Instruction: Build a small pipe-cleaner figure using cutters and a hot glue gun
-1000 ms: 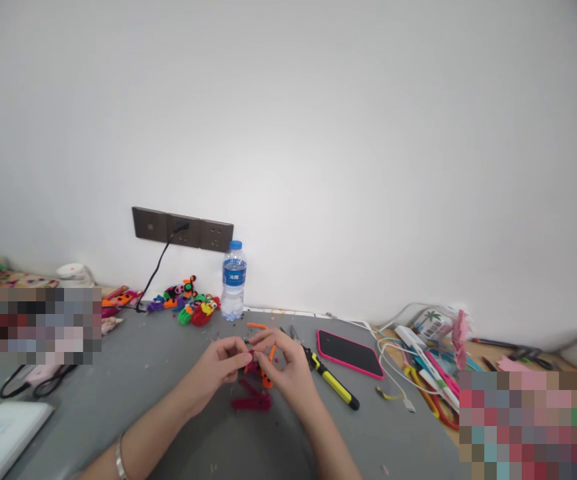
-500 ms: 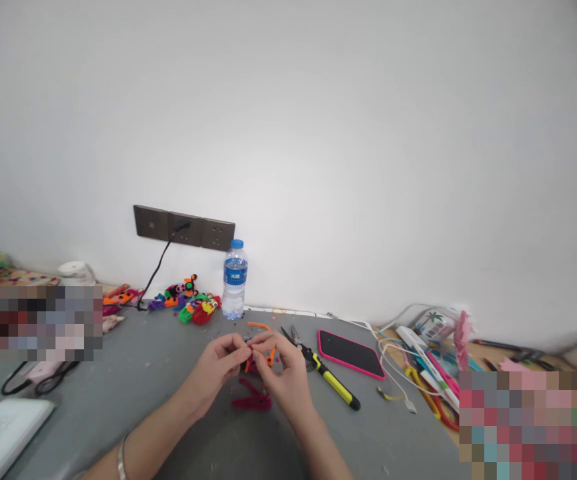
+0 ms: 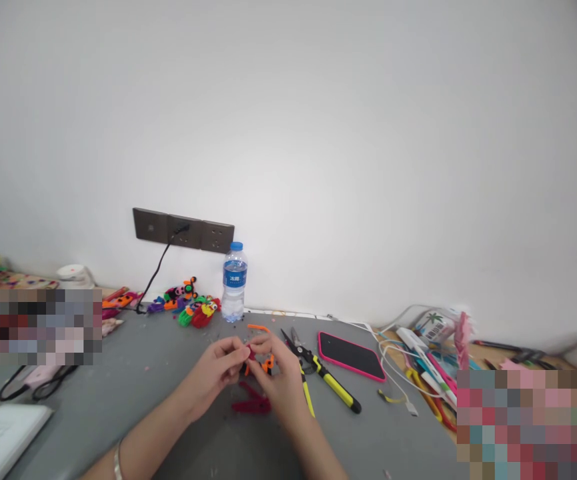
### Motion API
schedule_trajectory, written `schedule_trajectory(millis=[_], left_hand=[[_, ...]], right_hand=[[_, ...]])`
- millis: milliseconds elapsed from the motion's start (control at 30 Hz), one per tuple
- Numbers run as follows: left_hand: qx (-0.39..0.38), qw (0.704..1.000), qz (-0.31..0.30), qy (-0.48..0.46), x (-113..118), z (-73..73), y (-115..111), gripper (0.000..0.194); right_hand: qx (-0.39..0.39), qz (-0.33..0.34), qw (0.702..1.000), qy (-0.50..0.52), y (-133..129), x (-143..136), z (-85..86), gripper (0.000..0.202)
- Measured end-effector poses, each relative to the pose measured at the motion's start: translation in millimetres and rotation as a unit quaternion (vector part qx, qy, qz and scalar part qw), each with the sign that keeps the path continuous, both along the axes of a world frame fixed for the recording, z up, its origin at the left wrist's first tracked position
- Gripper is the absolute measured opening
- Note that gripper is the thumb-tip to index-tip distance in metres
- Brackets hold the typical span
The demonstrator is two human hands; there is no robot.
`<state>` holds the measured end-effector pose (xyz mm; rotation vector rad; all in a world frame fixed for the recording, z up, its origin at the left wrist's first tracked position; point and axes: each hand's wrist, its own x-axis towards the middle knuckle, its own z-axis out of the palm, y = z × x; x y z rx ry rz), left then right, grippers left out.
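Observation:
My left hand [image 3: 217, 365] and my right hand [image 3: 279, 371] meet over the grey table, fingers closed in a pinch. Between their fingertips is a small dark red fuzzy pipe cleaner piece [image 3: 250, 352], mostly hidden by the fingers. Orange and black fuzzy bits, including an orange pipe cleaner piece [image 3: 269, 364], show just below the right fingers; whether they join the red piece I cannot tell. A folded dark red pipe cleaner [image 3: 252, 405] lies on the table under the hands. Beyond them rests a short orange pipe cleaner [image 3: 258, 327].
Yellow-and-black handled shears [image 3: 337, 387] lie right of my right hand, beside a pink-edged phone [image 3: 352, 355]. A water bottle [image 3: 235, 288] stands by the wall near colourful fuzzy figures [image 3: 202, 312]. White cables [image 3: 393, 370] and craft supplies crowd the right; a white device [image 3: 5, 433] lies left.
My right hand has turned and shifted slightly left, uncovering the shears' second yellow handle. More of the red piece shows between the fingertips. My left hand has hardly moved.

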<state>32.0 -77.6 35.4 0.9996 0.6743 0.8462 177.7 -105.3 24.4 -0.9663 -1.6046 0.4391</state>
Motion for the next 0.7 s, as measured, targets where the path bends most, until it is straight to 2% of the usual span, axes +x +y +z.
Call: schedule_trajectory(millis=[167, 300, 500, 700], left_hand=[[0.033, 0.998, -0.027, 0.045, -7, 0.2, 7, 0.037], [0.095, 0.99, -0.016, 0.106, -10, 2.1, 11, 0.037], [0.212, 0.964, 0.005, 0.161, -11, 1.6, 13, 0.035], [0.287, 0.934, 0.005, 0.214, -12, -0.6, 13, 0.031]], right_hand=[[-0.019, 0.028, 0.999, -0.006, 1, 4, 2.7, 0.007], [-0.034, 0.043, 0.998, -0.005, 3, 7, 3.4, 0.006], [-0.068, 0.043, 0.997, -0.011, 7, 9, -3.2, 0.005], [-0.098, 0.029, 0.995, -0.011, 9, 11, -8.8, 0.005]])
